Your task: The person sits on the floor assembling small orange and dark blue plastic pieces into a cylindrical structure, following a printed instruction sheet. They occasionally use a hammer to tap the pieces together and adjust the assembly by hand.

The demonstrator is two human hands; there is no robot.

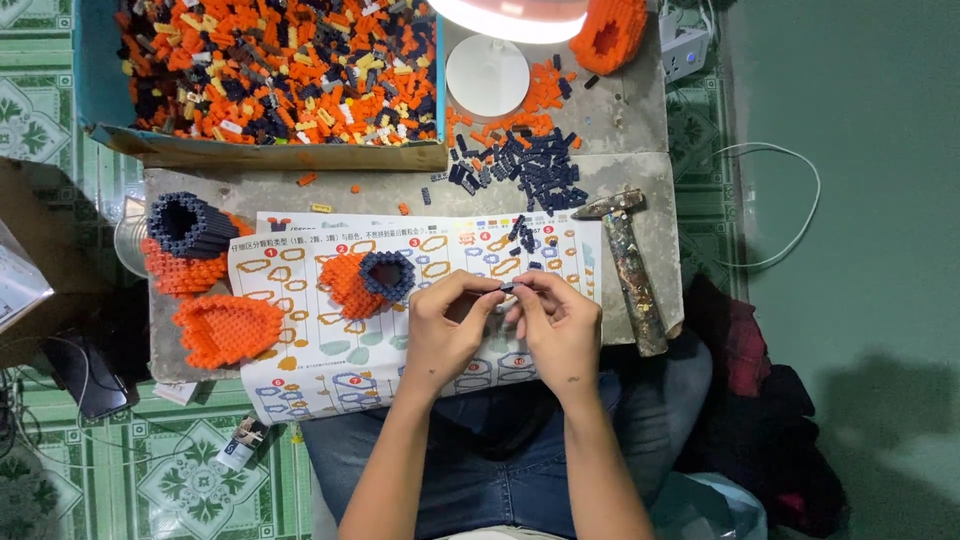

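Observation:
My left hand [447,327] and my right hand [560,325] meet over the printed instruction sheet [300,355], fingertips pinched together on a tiny dark blue brick piece [508,287]. Just left of the hands an orange and dark blue brick assembly [368,281] rests on the sheet. A pile of loose dark blue bricks [530,165] lies on the slab beyond the hands, with orange bricks [530,95] scattered behind it.
A cardboard box [270,152] of mixed small bricks stands at the back left. Built parts sit left: a dark blue and orange one [185,245], a flat orange one [228,327]. A hammer [630,265] lies right, a lamp base [487,75] behind.

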